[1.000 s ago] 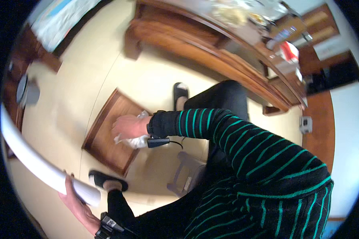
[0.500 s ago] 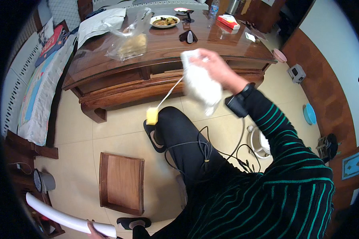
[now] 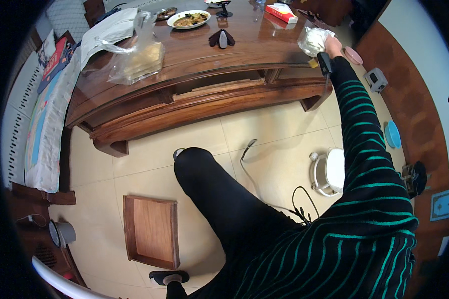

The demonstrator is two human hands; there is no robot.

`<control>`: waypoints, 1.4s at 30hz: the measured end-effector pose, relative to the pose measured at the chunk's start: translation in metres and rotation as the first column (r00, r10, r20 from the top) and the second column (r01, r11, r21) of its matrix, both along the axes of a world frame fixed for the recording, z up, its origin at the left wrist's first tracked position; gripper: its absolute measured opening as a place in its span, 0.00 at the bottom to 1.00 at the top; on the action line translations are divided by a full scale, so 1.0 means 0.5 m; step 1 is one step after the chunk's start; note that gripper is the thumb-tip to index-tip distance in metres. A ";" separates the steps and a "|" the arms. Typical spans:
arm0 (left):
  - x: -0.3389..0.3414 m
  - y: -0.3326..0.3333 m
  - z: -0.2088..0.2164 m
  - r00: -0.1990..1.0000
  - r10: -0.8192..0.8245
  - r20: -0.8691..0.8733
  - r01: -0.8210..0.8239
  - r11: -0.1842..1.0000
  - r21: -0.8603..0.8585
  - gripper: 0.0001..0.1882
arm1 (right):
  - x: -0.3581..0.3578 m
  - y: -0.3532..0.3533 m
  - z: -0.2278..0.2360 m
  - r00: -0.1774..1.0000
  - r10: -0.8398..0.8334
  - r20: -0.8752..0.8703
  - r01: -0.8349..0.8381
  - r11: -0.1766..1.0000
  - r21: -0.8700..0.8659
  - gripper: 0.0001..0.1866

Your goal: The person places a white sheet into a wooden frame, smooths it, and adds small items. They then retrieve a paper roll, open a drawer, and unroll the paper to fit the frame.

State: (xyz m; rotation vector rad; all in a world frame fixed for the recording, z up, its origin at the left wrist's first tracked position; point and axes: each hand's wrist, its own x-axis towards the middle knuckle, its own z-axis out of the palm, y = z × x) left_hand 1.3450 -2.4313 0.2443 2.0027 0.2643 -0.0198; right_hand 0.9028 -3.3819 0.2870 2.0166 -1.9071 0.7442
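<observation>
My right hand (image 3: 333,47) is stretched out to the far right end of the dark wooden table. Its fingers are closed around a crumpled white bag (image 3: 314,42), which is at the table's edge. A small yellow piece (image 3: 313,63) shows just below the bag, beside the black device (image 3: 325,64) on my wrist. My left hand is out of sight. At the lower left a curved white bar (image 3: 65,284) shows, with no fingers visible on it.
On the glass-topped table (image 3: 254,52) are a clear bag of yellowish food (image 3: 139,62), a plate of food (image 3: 188,20), a folded black object (image 3: 222,39) and a tissue box (image 3: 281,13). A wooden drawer (image 3: 152,229), cables (image 3: 304,214) and a white stool (image 3: 330,172) are on the floor.
My right hand has carried the white bag rightward and away from me to the table's right end. My left hand has left the view at the lower edge.
</observation>
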 end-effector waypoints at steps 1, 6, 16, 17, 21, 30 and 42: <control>0.003 -0.002 0.000 0.999 -0.012 -0.030 0.013 0.999 0.035 0.22 | -0.008 -0.021 -0.012 0.997 -0.066 -0.040 0.067 0.997 0.031 0.25; -0.005 -0.053 0.017 0.953 -0.006 -0.303 0.043 0.992 0.115 0.36 | -0.014 -0.148 -0.121 0.716 -0.128 0.687 0.034 0.988 0.149 0.42; -0.033 -0.146 -0.062 0.918 -0.316 -0.239 0.226 0.913 -0.340 0.20 | 0.083 0.010 -0.097 0.903 0.102 0.418 0.124 0.869 -0.480 0.21; -0.038 -0.159 -0.078 0.924 -0.311 -0.221 0.210 0.899 -0.385 0.19 | 0.134 0.064 -0.084 0.799 0.429 0.421 -0.183 0.841 -0.508 0.20; -0.082 -0.201 -0.109 0.918 -0.316 -0.241 0.142 0.827 -0.544 0.19 | 0.362 0.411 -0.030 0.246 0.801 0.546 -0.905 0.391 -0.166 0.16; -0.139 -0.290 -0.169 0.811 -0.516 -0.276 0.168 0.657 -0.735 0.25 | 0.751 1.179 -0.130 0.416 0.133 0.899 -0.652 -0.646 0.397 0.27; -0.113 -0.244 -0.412 0.700 -0.587 -0.407 -0.155 0.431 -0.889 0.30 | 0.879 1.244 -0.463 0.614 -0.060 0.787 -0.633 -0.634 0.445 0.16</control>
